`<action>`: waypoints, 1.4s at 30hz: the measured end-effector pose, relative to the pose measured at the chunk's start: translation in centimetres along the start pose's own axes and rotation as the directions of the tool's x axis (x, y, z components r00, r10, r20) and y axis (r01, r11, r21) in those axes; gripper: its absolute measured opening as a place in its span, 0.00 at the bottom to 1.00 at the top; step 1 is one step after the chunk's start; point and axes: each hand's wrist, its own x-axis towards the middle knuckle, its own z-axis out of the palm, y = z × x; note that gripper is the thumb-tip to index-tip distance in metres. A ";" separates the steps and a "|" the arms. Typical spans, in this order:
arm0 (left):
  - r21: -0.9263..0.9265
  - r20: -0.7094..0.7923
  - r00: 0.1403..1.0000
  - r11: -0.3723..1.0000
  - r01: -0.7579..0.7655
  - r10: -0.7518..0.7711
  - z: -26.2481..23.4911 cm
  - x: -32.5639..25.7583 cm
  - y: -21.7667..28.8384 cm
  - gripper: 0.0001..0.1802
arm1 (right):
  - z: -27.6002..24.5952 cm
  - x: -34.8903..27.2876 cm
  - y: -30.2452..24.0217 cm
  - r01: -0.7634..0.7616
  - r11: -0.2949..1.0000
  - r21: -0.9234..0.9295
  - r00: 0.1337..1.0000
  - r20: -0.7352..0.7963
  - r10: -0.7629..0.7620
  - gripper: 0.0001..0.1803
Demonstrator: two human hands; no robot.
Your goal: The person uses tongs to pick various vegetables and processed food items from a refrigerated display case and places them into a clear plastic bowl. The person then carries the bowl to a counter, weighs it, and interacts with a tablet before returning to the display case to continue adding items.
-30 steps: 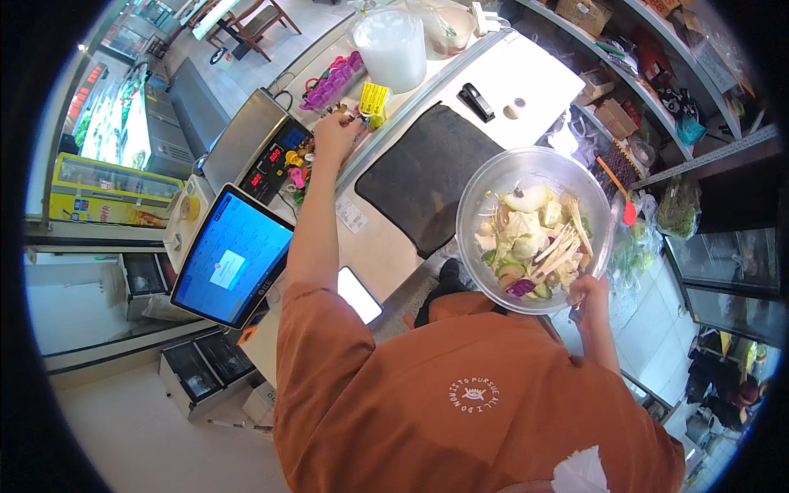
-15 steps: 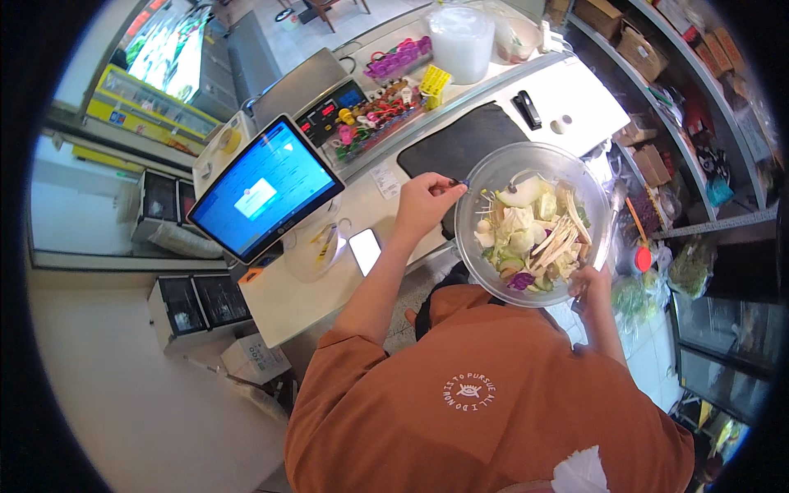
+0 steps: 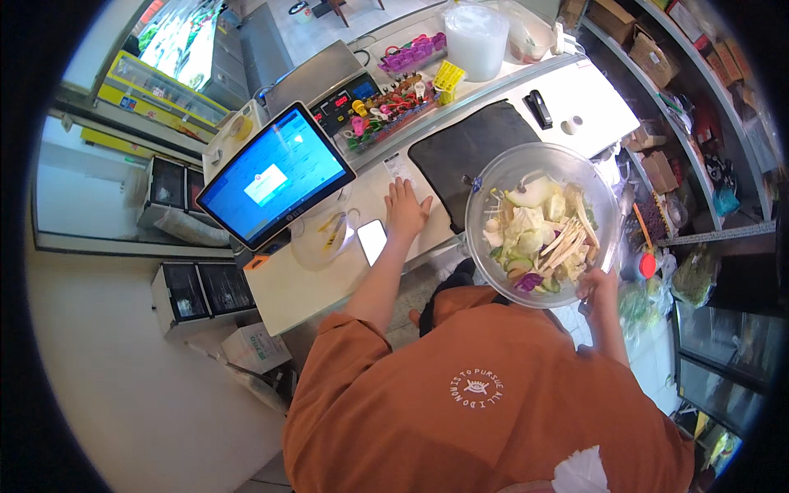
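My right hand [image 3: 597, 287] grips the near rim of a large clear bowl [image 3: 493, 177] filled with chopped cabbage, purple leaves and pale strips, held in the air beside the counter. My left hand [image 3: 405, 209] lies flat, fingers spread, on the white counter [image 3: 304, 287] between a lit phone [image 3: 372, 241] and a black mat [image 3: 472, 148]. It holds nothing. My orange sleeves fill the lower part of the view.
A tilted touchscreen [image 3: 275, 174] with a blue display stands at the counter's left. Behind it are a scale [image 3: 316, 76], a tray of coloured clips [image 3: 386, 105], a white tub [image 3: 475, 39] and a black stapler [image 3: 538, 108]. Shelves with boxes run along the right.
My left hand drew back from the clip tray at the far side, passed near the bowl, and now rests flat on the counter by the phone. The bowl stays in my right hand.
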 end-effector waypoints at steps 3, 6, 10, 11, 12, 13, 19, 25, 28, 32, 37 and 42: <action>-0.020 -0.116 0.993 1.000 0.008 -0.011 -0.6 -1.2 1.6 0.46 | 0.3 -1.0 -1.0 0.018 0.998 0.055 0.997 0.069 -0.022 0.21; -0.087 -0.050 0.997 0.995 0.047 -0.052 -2.4 -0.7 1.9 0.45 | 2.6 -2.2 -2.1 0.023 0.997 0.077 0.998 -0.052 -0.019 0.19; -0.190 -0.161 0.987 0.982 -0.016 -0.015 -4.3 2.7 1.4 0.43 | 4.6 -0.4 0.7 -0.012 0.989 0.149 0.991 -0.132 0.032 0.22; -0.341 -0.290 0.957 0.934 -0.106 0.003 -3.8 2.0 2.3 0.40 | 3.8 1.3 2.4 -0.040 0.983 0.177 0.997 -0.056 0.051 0.23; -0.372 -0.328 0.939 0.901 -0.224 0.098 -3.3 1.8 3.8 0.37 | 2.2 3.8 3.5 -0.003 0.966 0.257 1.000 0.003 0.002 0.24; -0.408 -0.389 0.916 0.872 -0.269 0.101 -2.6 1.5 6.0 0.33 | -0.2 6.3 4.6 0.007 0.960 0.282 1.000 -0.026 0.001 0.24; -0.973 0.151 0.925 0.219 0.076 0.348 2.2 -14.4 25.5 0.32 | -18.2 7.9 6.6 0.019 0.924 0.381 1.000 -0.003 -0.019 0.33; -0.906 0.408 0.772 0.316 0.280 0.487 1.8 -19.9 34.7 0.39 | -24.9 5.5 6.0 0.076 0.949 0.308 0.997 -0.042 -0.066 0.26; -0.896 0.395 0.759 0.399 0.194 0.518 1.7 -18.9 40.1 0.45 | -29.1 5.5 2.9 0.122 0.929 0.349 0.992 -0.049 -0.112 0.24; -0.840 0.507 0.688 0.478 0.257 0.520 1.0 -10.7 45.4 0.48 | -30.5 7.3 0.2 0.043 0.880 0.473 0.998 0.021 -0.060 0.22; -0.801 0.534 0.575 0.588 0.110 0.620 1.0 -1.9 53.6 0.46 | -33.7 11.1 -2.1 0.246 0.843 0.478 0.969 -0.137 -0.205 0.23; -0.798 0.576 0.467 0.586 0.141 0.671 1.3 2.2 62.8 0.42 | -35.5 13.4 -4.2 0.262 0.855 0.448 0.949 -0.282 -0.143 0.23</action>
